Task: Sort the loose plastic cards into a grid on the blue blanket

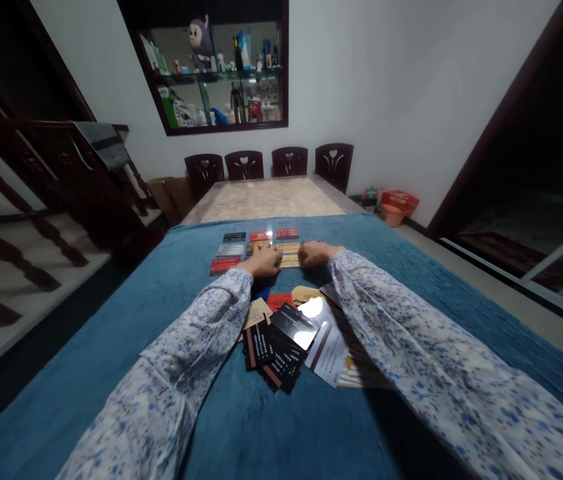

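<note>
My left hand [264,260] reaches forward over the cloth, its fingers curled at the left edge of a yellow card [290,261]. At that card's right edge is my right hand [314,254], fingers bent and closed on it. Another yellowish card [288,247] lies just behind. Around the hands are laid-out cards: red cards [287,234] and a dark card [234,237] at the back, a grey card [230,250] and a red card [226,265] to the left. Nearer me, a loose overlapping pile holds black cards [294,325], a white card [328,353] and an orange-red card [281,301].
A blue cloth [126,373] covers the near part of the long table [271,199]. Dark chairs [290,162] stand at its far end. To the left runs a wooden railing [26,153]; a red-lined bin [395,207] sits on the floor at right.
</note>
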Action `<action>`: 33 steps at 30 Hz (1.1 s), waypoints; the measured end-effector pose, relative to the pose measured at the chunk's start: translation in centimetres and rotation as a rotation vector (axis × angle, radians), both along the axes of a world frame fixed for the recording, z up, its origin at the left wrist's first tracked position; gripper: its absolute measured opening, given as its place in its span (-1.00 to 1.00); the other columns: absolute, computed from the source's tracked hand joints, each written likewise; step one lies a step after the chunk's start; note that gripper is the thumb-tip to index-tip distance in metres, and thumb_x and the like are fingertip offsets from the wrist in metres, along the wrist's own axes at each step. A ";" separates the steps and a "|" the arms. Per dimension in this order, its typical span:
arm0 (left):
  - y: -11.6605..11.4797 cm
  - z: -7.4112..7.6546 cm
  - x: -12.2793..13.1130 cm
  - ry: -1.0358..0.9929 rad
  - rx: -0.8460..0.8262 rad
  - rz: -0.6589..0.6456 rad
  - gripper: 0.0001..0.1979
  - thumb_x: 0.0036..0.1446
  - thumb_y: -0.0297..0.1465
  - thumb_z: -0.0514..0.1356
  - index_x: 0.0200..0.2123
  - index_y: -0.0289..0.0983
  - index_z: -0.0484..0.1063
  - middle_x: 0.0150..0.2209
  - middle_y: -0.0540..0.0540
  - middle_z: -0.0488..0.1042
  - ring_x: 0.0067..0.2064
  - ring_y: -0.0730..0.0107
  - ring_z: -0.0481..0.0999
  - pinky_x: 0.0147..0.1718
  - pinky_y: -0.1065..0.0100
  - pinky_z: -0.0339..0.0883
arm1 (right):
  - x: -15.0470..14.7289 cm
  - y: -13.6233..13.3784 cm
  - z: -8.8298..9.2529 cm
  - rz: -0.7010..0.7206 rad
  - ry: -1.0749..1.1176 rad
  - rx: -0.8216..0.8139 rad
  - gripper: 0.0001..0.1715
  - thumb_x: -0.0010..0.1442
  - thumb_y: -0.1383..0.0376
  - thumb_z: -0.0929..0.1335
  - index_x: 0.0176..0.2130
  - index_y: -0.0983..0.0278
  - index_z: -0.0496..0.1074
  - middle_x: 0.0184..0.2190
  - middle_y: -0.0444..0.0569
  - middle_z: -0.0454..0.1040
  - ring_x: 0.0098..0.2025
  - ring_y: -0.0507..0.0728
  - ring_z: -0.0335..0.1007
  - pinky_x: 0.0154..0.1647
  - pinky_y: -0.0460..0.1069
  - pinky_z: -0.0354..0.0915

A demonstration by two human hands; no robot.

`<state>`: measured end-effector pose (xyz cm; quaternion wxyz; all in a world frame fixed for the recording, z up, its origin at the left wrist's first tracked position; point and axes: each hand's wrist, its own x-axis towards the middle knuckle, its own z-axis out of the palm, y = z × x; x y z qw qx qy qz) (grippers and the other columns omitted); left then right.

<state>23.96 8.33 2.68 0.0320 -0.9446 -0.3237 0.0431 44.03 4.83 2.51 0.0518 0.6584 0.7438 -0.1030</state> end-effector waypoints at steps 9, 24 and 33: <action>-0.9 1.1 -1.9 -0.125 0.052 -0.038 -0.59 0.25 -0.37 0.13 0.16 -0.21 0.41 0.23 -0.30 0.38 0.28 -0.10 0.21 0.18 -0.17 0.08 | -0.3 -1.6 1.5 -0.019 -0.002 -0.010 -0.58 0.09 0.24 0.48 -0.03 0.27 0.61 -0.07 0.03 0.64 -0.07 0.16 0.56 -0.26 -0.13 0.30; -4.8 1.0 -8.4 -0.342 0.114 -0.054 -0.68 0.34 -0.44 0.04 0.02 -0.20 0.55 0.05 -0.21 0.54 0.14 0.07 0.37 0.18 -0.06 0.03 | -2.3 -6.4 3.9 -0.003 -0.024 0.378 -0.67 0.23 0.38 0.32 -0.11 0.23 0.63 -0.05 0.04 0.63 -0.02 0.22 0.46 -0.22 -0.02 0.17; -6.7 -0.2 -11.7 -0.414 0.177 -0.024 -0.69 0.36 -0.44 0.03 -0.07 -0.17 0.58 -0.04 -0.16 0.60 0.08 0.14 0.42 0.16 -0.03 0.03 | -6.2 -9.3 3.0 0.081 0.067 0.542 -0.65 0.36 0.32 0.23 -0.16 0.25 0.61 -0.09 0.12 0.61 -0.02 0.23 0.36 -0.14 0.03 0.10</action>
